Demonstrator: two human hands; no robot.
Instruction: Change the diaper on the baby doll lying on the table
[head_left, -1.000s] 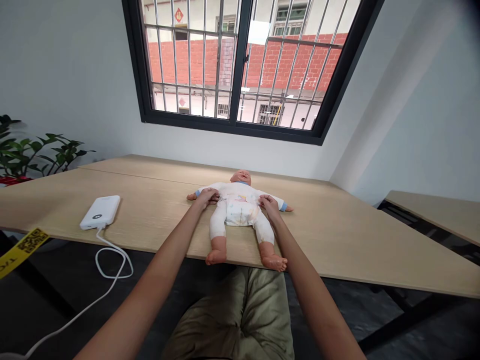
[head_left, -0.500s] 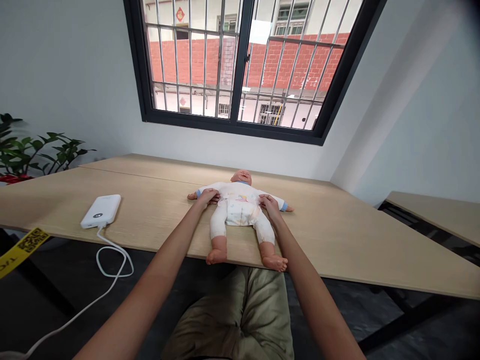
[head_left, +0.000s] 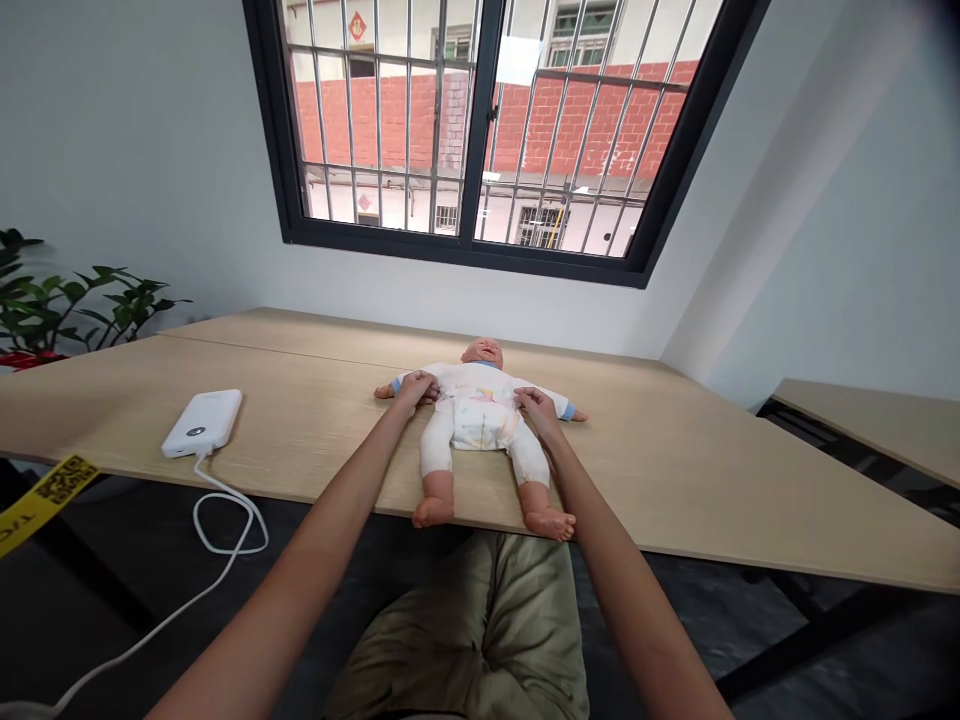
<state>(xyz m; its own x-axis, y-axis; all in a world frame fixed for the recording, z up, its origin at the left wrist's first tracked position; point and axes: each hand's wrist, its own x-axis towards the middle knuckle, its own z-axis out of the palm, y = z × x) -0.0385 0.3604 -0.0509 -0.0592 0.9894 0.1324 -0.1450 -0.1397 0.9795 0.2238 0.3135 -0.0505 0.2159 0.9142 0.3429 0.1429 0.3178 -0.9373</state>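
Note:
A baby doll (head_left: 480, 418) in a white romper lies on its back on the wooden table (head_left: 675, 480), head toward the window, bare feet at the near edge. My left hand (head_left: 415, 389) rests on the doll's side by its arm, fingers curled onto the white cloth. My right hand (head_left: 536, 410) sits on the doll's other side at the waist, fingers pinched on the romper. A printed diaper shows at the doll's middle.
A white power bank (head_left: 202, 422) lies on the table at the left, its white cable (head_left: 225, 520) looping off the near edge. A potted plant (head_left: 67, 310) stands far left. A barred window (head_left: 480, 130) fills the wall ahead. A second table (head_left: 870, 425) stands at the right.
Both hands have shifted very slightly up along the doll's sides. The doll has not moved.

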